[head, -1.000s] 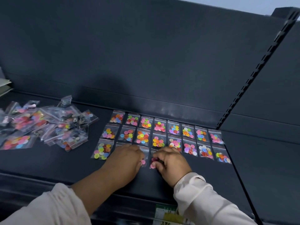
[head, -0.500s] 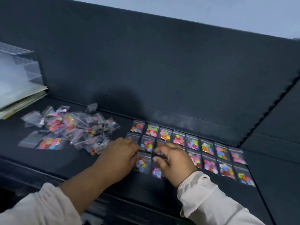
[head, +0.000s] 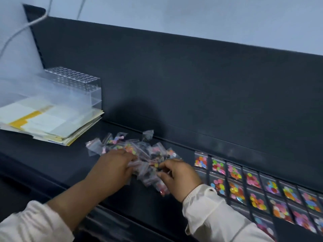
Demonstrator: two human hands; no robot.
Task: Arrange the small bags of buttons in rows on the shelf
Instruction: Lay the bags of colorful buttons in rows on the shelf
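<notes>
Dark shelf (head: 52,165), pale wall (head: 192,18) behind; paper stack (head: 50,123), clear rack (head: 76,86) left.

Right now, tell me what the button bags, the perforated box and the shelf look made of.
Button bags: thin clear plastic film, glossy; buttons show through and glare streaks the surfaces. Perforated box: clear rigid plastic, probably acrylic; see-through walls, rows of holes on top. Shelf: dark, matte, likely painted metal, though the blur leaves that open.
</notes>
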